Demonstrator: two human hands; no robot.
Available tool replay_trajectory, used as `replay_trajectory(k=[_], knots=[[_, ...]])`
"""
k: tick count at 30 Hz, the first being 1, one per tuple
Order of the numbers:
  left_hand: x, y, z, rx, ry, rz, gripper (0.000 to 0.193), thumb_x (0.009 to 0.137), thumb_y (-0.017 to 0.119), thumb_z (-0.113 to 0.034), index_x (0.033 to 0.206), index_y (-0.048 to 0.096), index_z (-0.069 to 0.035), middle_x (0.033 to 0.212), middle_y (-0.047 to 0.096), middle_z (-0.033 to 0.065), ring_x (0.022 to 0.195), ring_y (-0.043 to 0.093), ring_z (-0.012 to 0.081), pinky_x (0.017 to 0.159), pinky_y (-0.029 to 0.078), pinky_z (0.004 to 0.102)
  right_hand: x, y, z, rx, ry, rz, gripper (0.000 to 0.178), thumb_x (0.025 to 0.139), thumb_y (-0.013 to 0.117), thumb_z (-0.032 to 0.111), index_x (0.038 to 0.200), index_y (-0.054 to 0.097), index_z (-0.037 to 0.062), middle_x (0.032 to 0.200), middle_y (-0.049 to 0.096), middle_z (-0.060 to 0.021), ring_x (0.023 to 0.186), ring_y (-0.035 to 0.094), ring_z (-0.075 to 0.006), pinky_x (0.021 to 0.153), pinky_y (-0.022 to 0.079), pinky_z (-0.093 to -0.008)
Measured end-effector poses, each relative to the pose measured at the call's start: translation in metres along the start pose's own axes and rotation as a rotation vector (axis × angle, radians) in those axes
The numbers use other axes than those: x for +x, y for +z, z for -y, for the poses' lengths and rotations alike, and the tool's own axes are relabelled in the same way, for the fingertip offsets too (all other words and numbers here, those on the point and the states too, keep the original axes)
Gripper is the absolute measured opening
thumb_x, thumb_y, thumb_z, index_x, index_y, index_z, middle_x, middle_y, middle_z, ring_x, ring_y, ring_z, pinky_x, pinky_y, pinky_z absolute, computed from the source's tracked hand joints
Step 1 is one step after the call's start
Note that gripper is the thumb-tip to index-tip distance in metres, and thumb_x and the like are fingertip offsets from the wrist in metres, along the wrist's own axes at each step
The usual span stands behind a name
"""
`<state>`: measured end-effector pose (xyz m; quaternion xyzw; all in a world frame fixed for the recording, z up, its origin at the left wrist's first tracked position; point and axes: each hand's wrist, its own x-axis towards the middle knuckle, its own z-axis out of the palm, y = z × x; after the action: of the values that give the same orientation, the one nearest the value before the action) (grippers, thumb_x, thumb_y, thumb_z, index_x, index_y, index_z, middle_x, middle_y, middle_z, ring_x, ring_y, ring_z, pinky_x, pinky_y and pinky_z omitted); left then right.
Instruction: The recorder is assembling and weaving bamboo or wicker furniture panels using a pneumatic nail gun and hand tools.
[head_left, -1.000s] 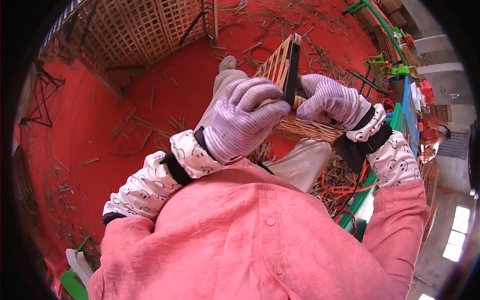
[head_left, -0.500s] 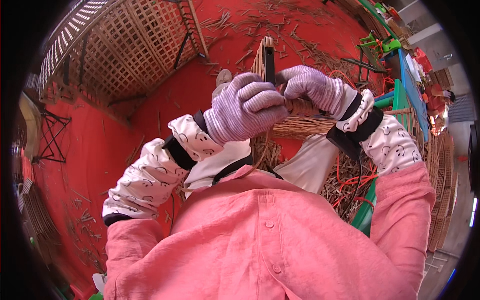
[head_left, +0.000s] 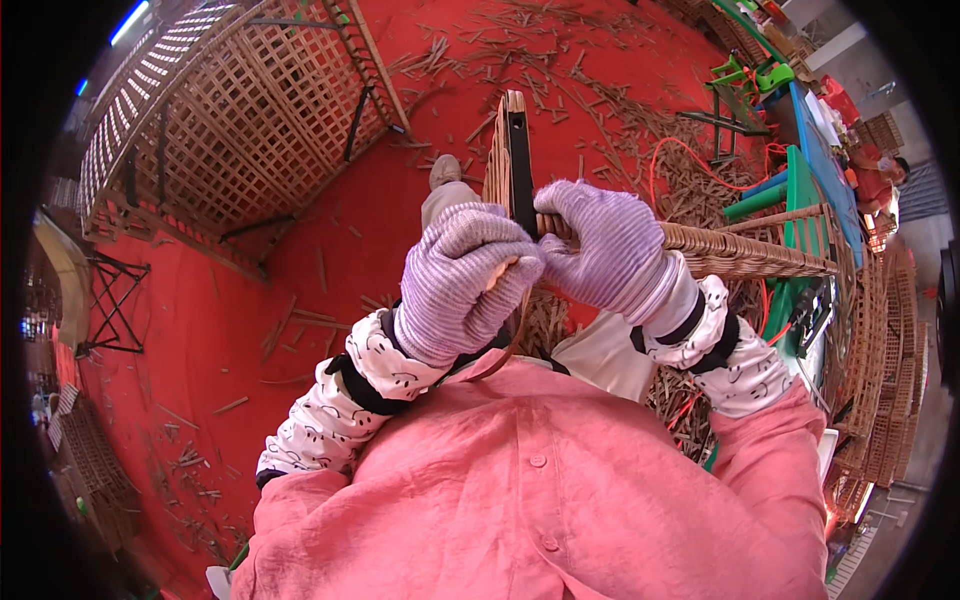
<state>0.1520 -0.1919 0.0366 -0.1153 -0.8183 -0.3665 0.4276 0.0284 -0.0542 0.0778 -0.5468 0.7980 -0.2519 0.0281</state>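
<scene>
Both my hands wear striped lilac knit gloves and meet at the corner of a wicker frame (head_left: 750,250) with a black metal bar (head_left: 521,170). My left hand (head_left: 468,285) is closed in a pinch just left of the corner. A narrow brown weaving strip (head_left: 517,330) hangs in a curve from beside its fingertips toward my shirt; its upper end is hidden. My right hand (head_left: 605,247) is wrapped round the cane-bound rail at the corner, its thumb close to my left fingers. The woven rail runs on to the right past that hand.
A large latticed wicker piece (head_left: 260,110) with black legs stands at the upper left. Loose cane strips (head_left: 690,185) litter the red floor. At the right are a green stand (head_left: 800,200), a blue table (head_left: 828,155), an orange cord (head_left: 655,165) and another person (head_left: 878,185).
My right hand has moved left and down toward the corner, baring more of the woven rail. My left hand has lowered and turned, its fingers now curled in a pinch.
</scene>
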Motion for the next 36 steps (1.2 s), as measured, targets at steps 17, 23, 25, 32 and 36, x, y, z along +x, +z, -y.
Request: replay_trajectory(k=[17, 23, 25, 32, 36], knots=[[0.062, 0.022, 0.044, -0.271, -0.027, 0.143, 0.013, 0.088, 0.059, -0.004, 0.084, 0.063, 0.007, 0.077, 0.06, 0.0129, 0.068, 0.062, 0.0222, 0.062, 0.049, 0.0304, 0.003, 0.006, -0.011, -0.031, 0.078, -0.043, 0.033, 0.076, 0.068, 0.041, 0.084, 0.061, 0.0096, 0.073, 0.065, -0.0123, 0.067, 0.064, -0.0323, 0.058, 0.05, -0.0431], [0.069, 0.018, 0.059, -0.18, -0.151, 0.236, 0.016, 0.091, 0.059, -0.01, 0.089, 0.064, 0.006, 0.083, 0.064, 0.0124, 0.075, 0.062, 0.0227, 0.07, 0.049, 0.0274, 0.006, 0.007, -0.014, 0.062, 0.093, -0.095, 0.029, 0.076, 0.069, 0.037, 0.084, 0.064, 0.0095, 0.069, 0.064, -0.012, 0.065, 0.064, -0.0315, 0.058, 0.05, -0.0421], [0.067, 0.008, 0.064, -0.288, -0.273, 0.309, 0.017, 0.091, 0.059, -0.011, 0.096, 0.063, 0.004, 0.09, 0.064, 0.0134, 0.082, 0.063, 0.0228, 0.077, 0.048, 0.0267, 0.009, 0.007, -0.015, 0.059, 0.189, -0.031, 0.03, 0.076, 0.069, 0.038, 0.085, 0.065, 0.0093, 0.071, 0.065, -0.0123, 0.067, 0.065, -0.0317, 0.059, 0.05, -0.042], [0.047, 0.007, 0.064, 0.223, 0.055, 0.3, 0.067, 0.058, 0.08, -0.051, 0.104, 0.061, -0.007, 0.112, 0.06, 0.0098, 0.118, 0.052, 0.0301, 0.103, 0.036, 0.0429, 0.022, 0.009, -0.023, 0.55, 0.256, -0.085, 0.023, 0.075, 0.073, 0.017, 0.095, 0.068, 0.0071, 0.078, 0.065, -0.0125, 0.071, 0.064, -0.0254, 0.069, 0.05, -0.0346], [0.051, 0.011, 0.069, 0.363, 0.274, 0.404, 0.057, 0.065, 0.075, -0.05, 0.101, 0.063, -0.008, 0.109, 0.061, 0.0114, 0.111, 0.054, 0.0306, 0.101, 0.036, 0.0476, 0.022, 0.011, -0.022, 0.545, 0.249, -0.154, 0.021, 0.079, 0.071, 0.021, 0.09, 0.063, 0.0056, 0.078, 0.063, -0.0141, 0.073, 0.064, -0.0274, 0.068, 0.05, -0.036]])
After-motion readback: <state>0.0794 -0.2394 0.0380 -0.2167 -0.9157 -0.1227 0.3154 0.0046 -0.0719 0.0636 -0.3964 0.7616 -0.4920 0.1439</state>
